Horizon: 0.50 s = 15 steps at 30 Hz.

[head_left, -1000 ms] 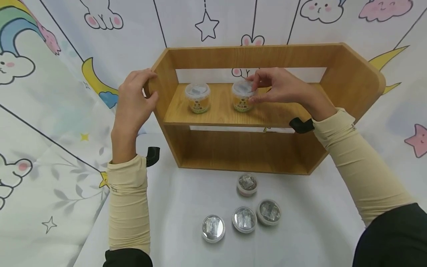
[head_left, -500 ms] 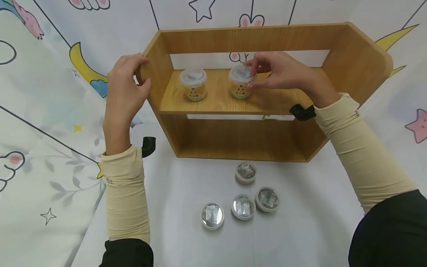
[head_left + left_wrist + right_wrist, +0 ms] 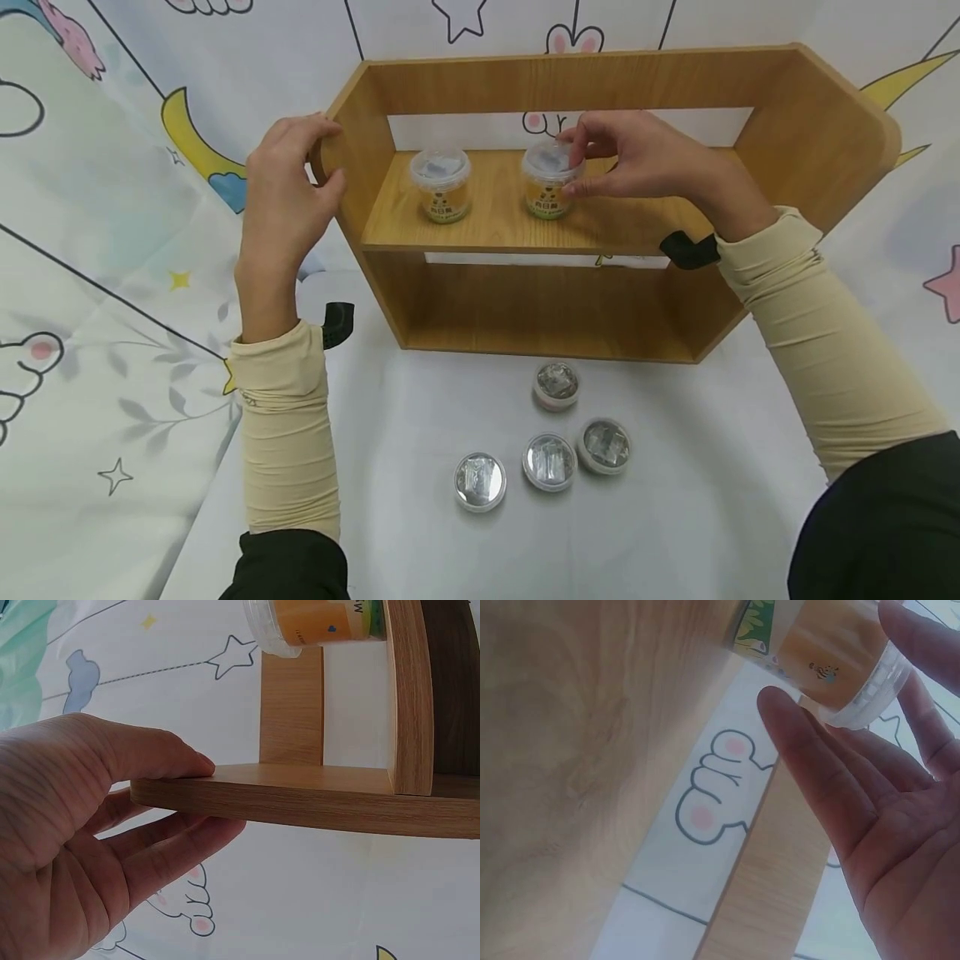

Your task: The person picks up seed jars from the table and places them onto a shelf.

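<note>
From the head camera, a two-tier wooden shelf unit [image 3: 600,208] stands on the white-covered bench [image 3: 697,500]. The left hand [image 3: 288,196] grips the unit's left side panel at nine o'clock, thumb inside and fingers curled round the outer face. The right hand [image 3: 637,158] reaches onto the upper board, where its fingers and thumb pinch the clear lid of a small yellow-labelled plastic cup [image 3: 551,179]. A second matching cup [image 3: 441,185] stands at nine o'clock of the held one, apart from it. On the bench at six o'clock of the unit lie four small round foil-topped tubs [image 3: 551,460], three in a loose row and one behind them.

In the left wrist view, the left hand [image 3: 90,847] clasps the edge of the wooden panel [image 3: 300,795], thumb above and fingers beneath; a cup [image 3: 322,622] shows at twelve o'clock.

In the right wrist view, the right hand [image 3: 877,832] has long, barely bent fingers closing on the cup [image 3: 832,652] at its lidded rim, thumb on one side and fingers on the other.
</note>
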Motion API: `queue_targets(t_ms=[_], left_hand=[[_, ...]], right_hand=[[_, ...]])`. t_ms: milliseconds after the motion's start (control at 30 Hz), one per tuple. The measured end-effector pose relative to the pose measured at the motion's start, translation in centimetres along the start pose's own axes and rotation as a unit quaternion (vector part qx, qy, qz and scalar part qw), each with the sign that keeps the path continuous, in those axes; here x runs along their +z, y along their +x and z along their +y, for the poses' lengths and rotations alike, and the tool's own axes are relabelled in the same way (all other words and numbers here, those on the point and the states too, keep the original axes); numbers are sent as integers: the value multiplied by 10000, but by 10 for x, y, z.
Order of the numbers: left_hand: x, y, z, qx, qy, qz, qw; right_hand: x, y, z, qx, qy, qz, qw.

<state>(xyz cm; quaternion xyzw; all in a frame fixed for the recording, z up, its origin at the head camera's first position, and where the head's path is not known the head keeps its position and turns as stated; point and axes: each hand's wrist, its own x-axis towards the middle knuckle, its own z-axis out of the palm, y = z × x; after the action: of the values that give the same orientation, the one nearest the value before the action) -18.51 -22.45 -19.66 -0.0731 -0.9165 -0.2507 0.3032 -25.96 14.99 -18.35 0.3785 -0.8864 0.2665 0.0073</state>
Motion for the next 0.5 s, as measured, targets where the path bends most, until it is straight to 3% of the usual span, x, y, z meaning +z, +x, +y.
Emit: queue_targets(t_ms=[233,500], left_hand=[[-1,-1,1,-30,-40,-38,10000],[-2,-1,2,-48,-13,-30,10000]], right_hand=[[-4,-6,-2,59,-257,-58,9996],[-14,-24,-11,46,-532,320,9981]])
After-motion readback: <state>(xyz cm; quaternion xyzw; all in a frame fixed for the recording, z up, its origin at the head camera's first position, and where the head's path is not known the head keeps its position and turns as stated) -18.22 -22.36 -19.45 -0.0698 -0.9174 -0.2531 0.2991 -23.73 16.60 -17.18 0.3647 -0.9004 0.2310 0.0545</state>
